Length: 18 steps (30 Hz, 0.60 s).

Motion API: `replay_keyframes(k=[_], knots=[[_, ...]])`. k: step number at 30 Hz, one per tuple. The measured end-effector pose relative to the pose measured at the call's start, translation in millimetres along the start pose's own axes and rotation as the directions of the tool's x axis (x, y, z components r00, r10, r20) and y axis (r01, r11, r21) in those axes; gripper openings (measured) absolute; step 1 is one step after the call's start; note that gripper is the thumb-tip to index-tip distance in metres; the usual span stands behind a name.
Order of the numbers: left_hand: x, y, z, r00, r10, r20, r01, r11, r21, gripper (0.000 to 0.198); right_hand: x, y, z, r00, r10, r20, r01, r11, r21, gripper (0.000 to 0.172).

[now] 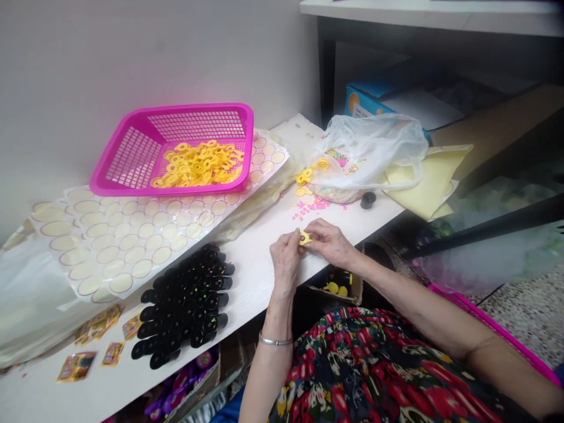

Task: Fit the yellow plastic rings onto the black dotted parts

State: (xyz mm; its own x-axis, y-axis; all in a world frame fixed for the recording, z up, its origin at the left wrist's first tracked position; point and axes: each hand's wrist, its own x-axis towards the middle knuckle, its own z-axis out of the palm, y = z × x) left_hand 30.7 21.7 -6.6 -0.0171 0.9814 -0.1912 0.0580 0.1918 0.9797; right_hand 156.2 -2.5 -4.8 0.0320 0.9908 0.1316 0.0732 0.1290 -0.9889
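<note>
Yellow pieces (pixel 200 164) are kept in a pink basket (pixel 171 192) beyond and left of the left hand (pixel 285 258), its walls likely stopping them from scattering. Nearer, left of that hand, black pieces (pixel 183 308) are massed on the table (pixel 251 267), seemingly for order. One small yellow piece (pixel 304 238) is pinched between the fingertips of both hands, held close together, perhaps for steadiness. Just beyond the right hand (pixel 331 242), pink bits (pixel 315 204) are strewn, apparently within easy reach.

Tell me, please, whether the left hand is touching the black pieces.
Apart: the head view shows a strip of white tabletop between the left hand and the cluster of black pieces.
</note>
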Motion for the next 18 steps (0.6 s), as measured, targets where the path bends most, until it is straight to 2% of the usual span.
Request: replay_keyframes(k=[9, 14, 18], knots=[[0.7, 2.0, 2.0, 0.999, 0.037, 0.028, -0.039, 0.996, 0.077, 0.032, 1.4, 2.5, -1.7, 1.000, 0.013, -0.023, -0.013, 0.999, -0.032, 0.012], [0.1, 1.6, 2.5, 0.998, 0.062, 0.033, -0.066, 0.987, 0.143, 0.033, 1.5, -5.0, 3.5, 0.987, 0.156, -0.048, -0.153, 0.987, 0.057, 0.017], [-1.5, 0.4, 6.1, 0.998, 0.061, 0.017, -0.062, 0.995, 0.081, 0.032, 3.5, -8.1, 9.9, 0.941, 0.322, -0.102, -0.310, 0.944, 0.116, 0.021]])
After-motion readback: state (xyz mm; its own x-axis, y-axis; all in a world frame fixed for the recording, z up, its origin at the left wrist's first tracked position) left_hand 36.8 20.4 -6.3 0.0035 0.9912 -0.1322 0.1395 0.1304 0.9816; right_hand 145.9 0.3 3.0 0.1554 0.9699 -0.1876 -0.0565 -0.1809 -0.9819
